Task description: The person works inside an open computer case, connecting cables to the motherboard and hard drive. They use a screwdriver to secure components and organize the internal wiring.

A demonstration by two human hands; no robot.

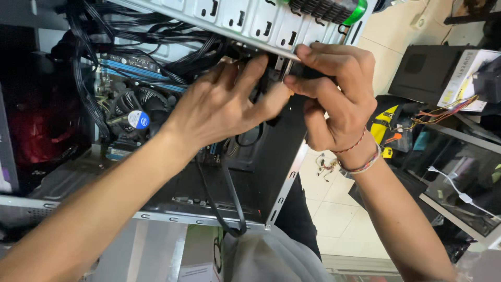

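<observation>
Open computer case (284, 190) seen from above, side panel off, with both hands at its upper edge. The left hand (222, 107) reaches in from the lower left, fingers spread narrowly and curled round a small dark part (271, 78) just under the drive-bay rack (250, 21). The right hand (334, 99) comes from the right, thumb and forefinger pinched on the same spot against the rack's metal lip. What the part is cannot be told, as the fingers hide most of it.

State of the work, as judged: the case is open and the board (133, 70) populated, with the cooler fan (136, 112) mounted and cables (156, 39) plugged. The part at the rack is not seated or freed yet, since both hands grip it. One loose black cable (229, 203) loops out over the lower case edge, unrouted.

Count: two hands; one case; one cooler fan with a round blue-and-white label; one drive-bay rack with a row of slots; one bundle of black cables, too tangled to number; two wrist bands (360, 156) on the right wrist; one black box (425, 68) on the floor (334, 209) to the right, among assorted coloured wires (443, 109).
</observation>
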